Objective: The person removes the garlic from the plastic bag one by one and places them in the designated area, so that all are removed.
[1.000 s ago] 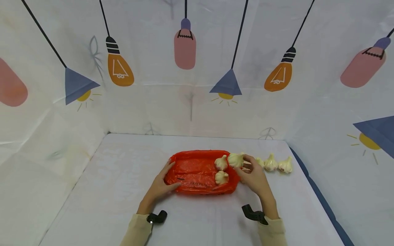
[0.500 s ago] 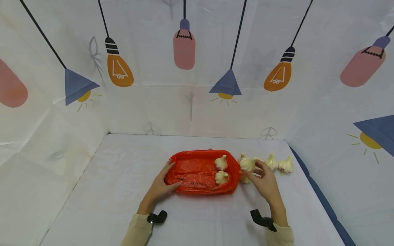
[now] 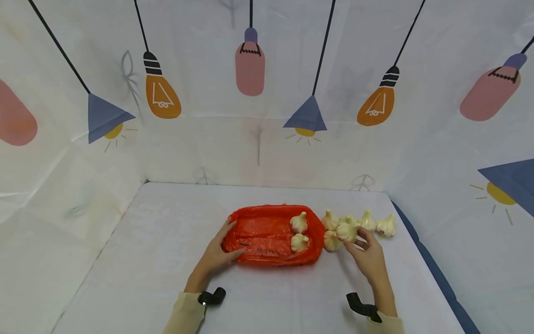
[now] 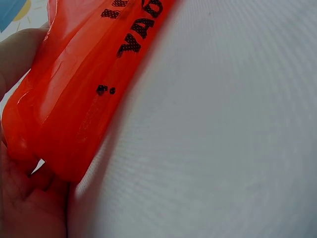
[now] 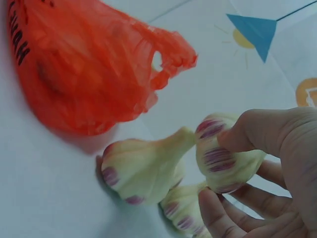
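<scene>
A red plastic bag (image 3: 267,234) lies on the white table with two garlic bulbs (image 3: 298,223) inside its right end. My left hand (image 3: 225,243) grips the bag's left edge; in the left wrist view the red bag (image 4: 84,94) sits between thumb and fingers of the left hand (image 4: 20,188). My right hand (image 3: 355,239) pinches a purple-streaked garlic bulb (image 3: 346,231) just right of the bag, low over the table. In the right wrist view, that held bulb (image 5: 223,161) is between thumb and fingers, with a loose bulb (image 5: 143,171) lying beside the bag (image 5: 84,64).
More loose garlic bulbs lie on the table right of the bag: one (image 3: 329,220) at the bag's corner, one (image 3: 332,242) beside it, and two (image 3: 385,225) further right. Cloth walls printed with lamps enclose the table (image 3: 167,222) on three sides.
My right hand has moved to the right with a garlic bulb, from the bag's right edge to the loose bulbs beside it. The left hand and the bag have stayed put.
</scene>
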{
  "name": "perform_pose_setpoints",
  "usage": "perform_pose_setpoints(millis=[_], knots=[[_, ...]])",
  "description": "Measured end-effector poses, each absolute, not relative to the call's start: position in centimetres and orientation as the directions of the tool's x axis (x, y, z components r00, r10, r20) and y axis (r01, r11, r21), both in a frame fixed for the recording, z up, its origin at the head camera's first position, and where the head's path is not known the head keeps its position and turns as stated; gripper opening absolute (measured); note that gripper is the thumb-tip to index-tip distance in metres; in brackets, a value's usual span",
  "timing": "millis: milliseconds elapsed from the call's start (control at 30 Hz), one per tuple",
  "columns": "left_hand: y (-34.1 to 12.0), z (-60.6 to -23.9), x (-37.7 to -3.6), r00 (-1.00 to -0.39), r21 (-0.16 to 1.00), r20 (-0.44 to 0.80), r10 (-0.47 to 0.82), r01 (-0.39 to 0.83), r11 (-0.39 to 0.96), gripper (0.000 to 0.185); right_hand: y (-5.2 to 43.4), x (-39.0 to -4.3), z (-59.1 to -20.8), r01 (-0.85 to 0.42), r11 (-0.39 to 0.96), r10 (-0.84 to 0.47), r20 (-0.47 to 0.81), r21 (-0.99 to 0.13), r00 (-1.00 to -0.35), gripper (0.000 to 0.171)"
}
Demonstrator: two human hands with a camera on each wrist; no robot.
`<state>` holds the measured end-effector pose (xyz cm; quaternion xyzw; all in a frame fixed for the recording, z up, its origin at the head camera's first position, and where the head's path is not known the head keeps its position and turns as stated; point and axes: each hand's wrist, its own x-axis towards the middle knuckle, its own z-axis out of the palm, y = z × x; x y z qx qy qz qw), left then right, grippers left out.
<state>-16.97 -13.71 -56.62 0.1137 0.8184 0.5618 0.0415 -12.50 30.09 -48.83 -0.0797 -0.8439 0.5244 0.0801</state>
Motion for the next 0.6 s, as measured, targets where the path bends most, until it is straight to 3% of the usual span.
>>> perform_pose_setpoints(millis=[433, 600], knots=[[-13.7, -56.6, -16.9, -0.972, 0.930, 0.052, 0.230, 0.131, 0.344, 0.092, 31.5, -11.9, -50.5, 0.096, 0.413, 0.290, 0.031, -0.906, -0.956, 0.064], [-13.8, -56.6, -16.9, -0.973, 0.930, 0.052, 0.226, 0.129, 0.343, 0.091, 31.8, -12.2, -51.1, 0.123, 0.462, 0.320, 0.036, -0.878, -0.947, 0.063]])
